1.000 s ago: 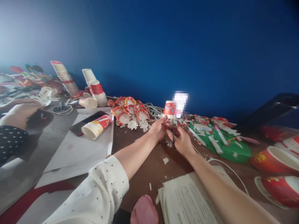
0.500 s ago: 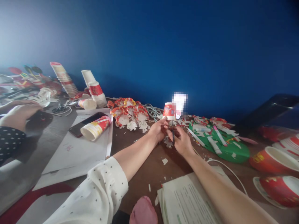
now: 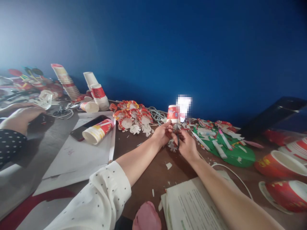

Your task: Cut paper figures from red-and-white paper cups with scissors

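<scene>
My left hand point(image 3: 163, 134) is closed on the lower edge of a red and white paper cup point(image 3: 173, 113), held with its base up above the tabletop. In my right hand point(image 3: 187, 143) is a pair of dark scissors point(image 3: 177, 140), its blades pointing up against the cup's right side. How far the blades are apart I cannot tell. Just under my hands lies a white paper cut-out point(image 3: 172, 146). Part of the cup's right side meets a bright blurred patch.
Left of my hands lie a heap of cut red and white paper pieces point(image 3: 134, 116), stacked cups point(image 3: 102, 102), and a cup point(image 3: 98, 131) on a phone point(image 3: 79, 133). To the right is a green sheet point(image 3: 244, 156) with markers. Another person's hand point(image 3: 26, 113) rests far left.
Hardly anything differs. Both hands, the cup and the scissors keep nearly the same place; the whole view has shifted very slightly.
</scene>
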Demonstrator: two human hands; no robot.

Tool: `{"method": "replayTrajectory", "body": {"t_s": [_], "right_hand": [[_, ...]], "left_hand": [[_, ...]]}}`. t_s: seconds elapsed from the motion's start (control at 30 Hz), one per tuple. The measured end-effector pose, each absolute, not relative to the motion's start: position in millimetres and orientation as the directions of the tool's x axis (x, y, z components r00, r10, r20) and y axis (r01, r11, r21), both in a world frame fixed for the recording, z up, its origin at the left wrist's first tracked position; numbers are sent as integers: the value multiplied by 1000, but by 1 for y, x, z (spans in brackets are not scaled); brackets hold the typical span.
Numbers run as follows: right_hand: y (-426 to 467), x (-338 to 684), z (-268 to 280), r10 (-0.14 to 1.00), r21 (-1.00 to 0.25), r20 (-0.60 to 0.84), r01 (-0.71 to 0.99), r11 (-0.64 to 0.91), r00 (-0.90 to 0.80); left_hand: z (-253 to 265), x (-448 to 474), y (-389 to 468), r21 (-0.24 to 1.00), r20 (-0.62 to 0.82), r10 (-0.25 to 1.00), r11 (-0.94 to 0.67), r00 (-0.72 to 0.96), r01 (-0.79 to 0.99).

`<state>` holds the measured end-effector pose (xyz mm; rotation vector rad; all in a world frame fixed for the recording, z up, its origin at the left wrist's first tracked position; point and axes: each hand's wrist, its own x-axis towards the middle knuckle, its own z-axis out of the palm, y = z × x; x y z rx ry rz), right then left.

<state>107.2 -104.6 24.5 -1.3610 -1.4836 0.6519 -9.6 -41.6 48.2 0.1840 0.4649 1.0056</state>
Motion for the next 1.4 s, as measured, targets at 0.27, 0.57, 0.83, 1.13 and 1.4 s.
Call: {"method": "replayTrajectory", "body": {"t_s": [0.27,0.57,0.83,1.13,1.4], "right_hand": [[-106,105,26,959,-897,262,395,198,112],[-105,105,35,953,-941,251,273,199,172],[-103,109,30,942,-920,282,332,211,182],[-103,107,38,947,-964,217,205,170,235],[-105,107,41,946,-961,218,222,165,240]], "left_hand": [[46,-9,-41,432,-306,856,515,417,-741],[48,-6,-53,585,-310,847,528,432,-616],[45,-5,-51,569,-306,853,519,422,-638],[47,-3,-57,648,-246,827,529,506,-548],[44,-2,-58,637,-264,824,539,502,-550]]}}
